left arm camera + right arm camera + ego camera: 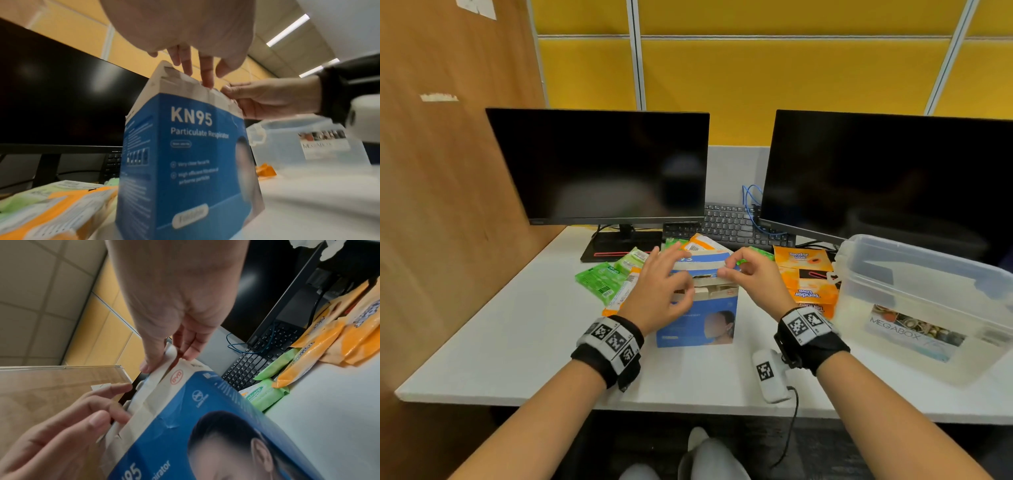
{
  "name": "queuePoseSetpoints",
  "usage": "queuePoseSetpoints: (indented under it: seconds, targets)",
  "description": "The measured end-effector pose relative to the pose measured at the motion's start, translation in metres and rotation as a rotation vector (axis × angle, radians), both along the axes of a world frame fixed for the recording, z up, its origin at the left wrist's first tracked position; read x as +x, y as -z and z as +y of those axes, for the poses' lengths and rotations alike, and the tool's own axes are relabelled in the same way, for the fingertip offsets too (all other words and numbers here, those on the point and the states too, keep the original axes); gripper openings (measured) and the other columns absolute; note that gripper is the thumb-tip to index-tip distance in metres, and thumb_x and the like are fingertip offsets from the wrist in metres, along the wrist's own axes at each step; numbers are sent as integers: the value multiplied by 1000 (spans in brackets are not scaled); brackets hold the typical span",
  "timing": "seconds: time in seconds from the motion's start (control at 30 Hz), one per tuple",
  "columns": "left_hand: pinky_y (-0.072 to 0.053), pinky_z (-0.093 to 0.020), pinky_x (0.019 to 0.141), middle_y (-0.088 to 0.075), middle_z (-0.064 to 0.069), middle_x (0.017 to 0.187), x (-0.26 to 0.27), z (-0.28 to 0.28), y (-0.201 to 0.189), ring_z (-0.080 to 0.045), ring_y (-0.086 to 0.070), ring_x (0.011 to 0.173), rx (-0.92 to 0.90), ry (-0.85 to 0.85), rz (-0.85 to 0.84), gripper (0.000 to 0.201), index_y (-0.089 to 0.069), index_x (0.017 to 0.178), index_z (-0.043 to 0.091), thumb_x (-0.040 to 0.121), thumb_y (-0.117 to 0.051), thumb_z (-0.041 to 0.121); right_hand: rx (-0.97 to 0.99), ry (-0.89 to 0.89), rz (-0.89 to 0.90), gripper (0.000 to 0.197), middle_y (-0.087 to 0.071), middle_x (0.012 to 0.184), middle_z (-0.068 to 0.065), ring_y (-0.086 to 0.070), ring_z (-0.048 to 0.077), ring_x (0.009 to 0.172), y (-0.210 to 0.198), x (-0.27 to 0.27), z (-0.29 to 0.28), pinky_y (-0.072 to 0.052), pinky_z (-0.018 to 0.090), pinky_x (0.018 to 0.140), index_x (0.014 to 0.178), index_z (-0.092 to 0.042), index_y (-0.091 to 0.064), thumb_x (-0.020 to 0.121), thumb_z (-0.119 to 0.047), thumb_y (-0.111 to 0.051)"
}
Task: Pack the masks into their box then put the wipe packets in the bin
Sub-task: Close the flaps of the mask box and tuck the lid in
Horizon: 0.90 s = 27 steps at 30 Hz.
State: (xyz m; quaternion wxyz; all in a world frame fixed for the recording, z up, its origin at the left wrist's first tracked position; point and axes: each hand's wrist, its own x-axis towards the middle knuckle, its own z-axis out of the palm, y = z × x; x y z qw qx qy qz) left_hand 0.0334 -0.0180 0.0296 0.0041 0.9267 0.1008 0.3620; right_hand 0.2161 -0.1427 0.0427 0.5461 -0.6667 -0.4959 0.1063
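The blue KN95 mask box (698,318) stands upright at the desk's middle, its top lid flap (702,265) half raised. My right hand (736,270) pinches the flap's right end between thumb and fingers (148,368). My left hand (674,274) hovers over the box's left top, its straight fingertips (205,76) touching the flap's edge. What lies inside the box is hidden. Green wipe packets (602,277) lie left of the box, more green ones (265,395) behind it, and orange wipe packets (808,277) to its right. The clear plastic bin (928,308) sits at the far right.
Two dark monitors (602,168) (893,174) and a black keyboard (729,222) with a blue cable stand behind the packets. A wooden partition (448,171) closes the left side. The white desk (517,342) ends just in front of my wrists.
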Motion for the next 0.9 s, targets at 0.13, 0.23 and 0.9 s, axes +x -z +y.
queuePoseSetpoints:
  seconds: [0.13,0.23,0.9]
  targets:
    - [-10,-48,118,-50,-8,139,2,-4,6,-25,-27,141,155,-77,121,28,-65,95,20,81,-49,37,-36,54,-120,18,-63,83,3,-45,7,63,-1,-2,-1,-38,21,58,72,-23,-62,77,-31,-78]
    - [-9,-52,116,-46,-12,144,5,-9,8,-27,-23,141,229,-142,221,37,-65,99,19,79,-47,44,-62,58,-133,19,-64,86,8,-47,11,67,-1,-1,-3,-40,26,61,74,-18,-65,76,-32,-78]
    - [-41,-14,71,-48,9,96,-17,15,10,1,-52,86,-602,-66,-269,29,-56,89,29,82,-56,1,-143,-237,251,15,-66,106,-3,-65,9,97,-11,11,-17,-52,28,93,88,-15,-69,87,-1,-64]
